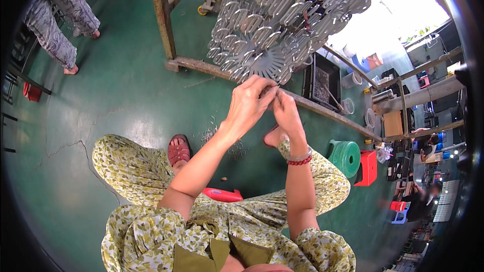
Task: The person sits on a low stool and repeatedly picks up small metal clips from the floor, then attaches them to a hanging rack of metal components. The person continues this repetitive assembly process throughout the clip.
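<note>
A large hanging bunch of silvery metal oval loops (pixel 267 35) fills the top middle, strung in rows around a rack. Both my hands meet at its lower edge. My left hand (pixel 251 102) has its fingers bent and pinched together just under the lowest loops. Beside it my right hand (pixel 286 112) is closed too, its fingertips against those of the left. What they pinch is too small and too covered by the fingers to tell. Small metal bits (pixel 210 132) lie scattered on the floor below my hands.
A wooden frame (pixel 201 67) surrounds the hanging loops. Behind its lower bar is a black tray (pixel 322 80). Green (pixel 345 158) and red (pixel 368 168) plastic stools stand at the right. A person's legs (pixel 60 17) are at the far left; others sit far right.
</note>
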`<action>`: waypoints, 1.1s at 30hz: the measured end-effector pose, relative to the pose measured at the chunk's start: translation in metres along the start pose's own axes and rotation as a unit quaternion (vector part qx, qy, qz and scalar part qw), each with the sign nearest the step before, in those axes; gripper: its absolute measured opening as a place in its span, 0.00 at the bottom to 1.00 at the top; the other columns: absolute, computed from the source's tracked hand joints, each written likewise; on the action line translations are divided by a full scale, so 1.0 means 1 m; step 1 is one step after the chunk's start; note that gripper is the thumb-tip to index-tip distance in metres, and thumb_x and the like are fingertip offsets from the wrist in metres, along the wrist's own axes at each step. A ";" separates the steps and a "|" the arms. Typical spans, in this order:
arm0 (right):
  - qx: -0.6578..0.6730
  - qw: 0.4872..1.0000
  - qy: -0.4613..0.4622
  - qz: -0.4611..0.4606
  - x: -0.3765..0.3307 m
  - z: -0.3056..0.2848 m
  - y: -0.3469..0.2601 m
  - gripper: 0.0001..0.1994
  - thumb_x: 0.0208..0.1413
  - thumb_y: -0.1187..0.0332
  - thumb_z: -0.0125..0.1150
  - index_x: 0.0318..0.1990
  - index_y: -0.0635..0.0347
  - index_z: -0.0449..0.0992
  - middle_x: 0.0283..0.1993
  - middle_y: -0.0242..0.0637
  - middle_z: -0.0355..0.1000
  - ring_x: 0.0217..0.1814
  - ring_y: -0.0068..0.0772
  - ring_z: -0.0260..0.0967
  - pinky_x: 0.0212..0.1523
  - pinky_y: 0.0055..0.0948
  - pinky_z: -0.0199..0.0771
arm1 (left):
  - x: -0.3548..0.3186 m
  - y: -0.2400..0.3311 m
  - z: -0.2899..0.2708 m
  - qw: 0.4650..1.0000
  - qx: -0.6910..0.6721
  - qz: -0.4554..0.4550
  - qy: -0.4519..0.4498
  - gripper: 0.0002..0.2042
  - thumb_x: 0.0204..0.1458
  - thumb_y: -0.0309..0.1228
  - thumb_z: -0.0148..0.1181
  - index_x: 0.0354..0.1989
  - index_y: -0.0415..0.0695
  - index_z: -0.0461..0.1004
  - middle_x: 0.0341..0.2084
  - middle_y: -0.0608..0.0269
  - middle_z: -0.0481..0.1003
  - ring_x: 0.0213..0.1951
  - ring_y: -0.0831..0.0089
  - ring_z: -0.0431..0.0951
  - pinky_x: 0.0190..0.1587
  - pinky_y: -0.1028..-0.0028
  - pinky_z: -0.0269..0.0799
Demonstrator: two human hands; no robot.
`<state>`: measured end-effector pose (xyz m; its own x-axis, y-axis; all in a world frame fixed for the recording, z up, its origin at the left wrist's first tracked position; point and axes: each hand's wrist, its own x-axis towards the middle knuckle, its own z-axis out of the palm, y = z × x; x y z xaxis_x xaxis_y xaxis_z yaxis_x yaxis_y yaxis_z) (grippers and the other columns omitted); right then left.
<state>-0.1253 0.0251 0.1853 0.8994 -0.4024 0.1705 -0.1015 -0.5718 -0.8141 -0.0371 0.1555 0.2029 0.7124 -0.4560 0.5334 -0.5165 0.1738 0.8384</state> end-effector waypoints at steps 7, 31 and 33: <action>-0.083 0.977 0.193 -0.039 -0.010 -0.011 -0.075 0.16 0.50 0.71 0.67 0.44 0.69 0.73 0.34 0.37 0.75 0.31 0.24 0.71 0.31 0.23 0.70 | 0.006 0.001 -0.002 0.998 0.064 0.010 0.010 0.07 0.49 0.27 0.63 0.36 0.38 0.77 0.26 0.58 0.75 0.23 0.67 0.73 0.28 0.71 0.69; 0.337 0.924 0.142 0.113 -0.040 0.031 -0.037 0.12 0.59 0.68 0.58 0.44 0.69 0.76 0.33 0.36 0.77 0.30 0.18 0.71 0.30 0.19 0.69 | 0.006 0.007 -0.022 0.951 -0.150 -0.159 -0.219 0.08 0.54 0.28 0.60 0.30 0.33 0.74 0.20 0.66 0.74 0.22 0.83 0.72 0.26 0.79 0.70; 0.335 0.937 0.069 0.071 -0.056 0.025 -0.006 0.11 0.60 0.70 0.55 0.46 0.66 0.76 0.34 0.41 0.78 0.31 0.19 0.75 0.30 0.20 0.70 | 0.002 -0.005 -0.016 0.944 -0.107 -0.179 -0.256 0.07 0.53 0.27 0.61 0.30 0.34 0.75 0.19 0.65 0.74 0.22 0.83 0.72 0.26 0.78 0.70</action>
<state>-0.1640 0.0691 0.1670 0.8287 -0.5557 0.0663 0.1154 0.0539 -0.9919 -0.0256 0.1681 0.2015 0.4715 -0.8716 0.1343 -0.1399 0.0765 0.9872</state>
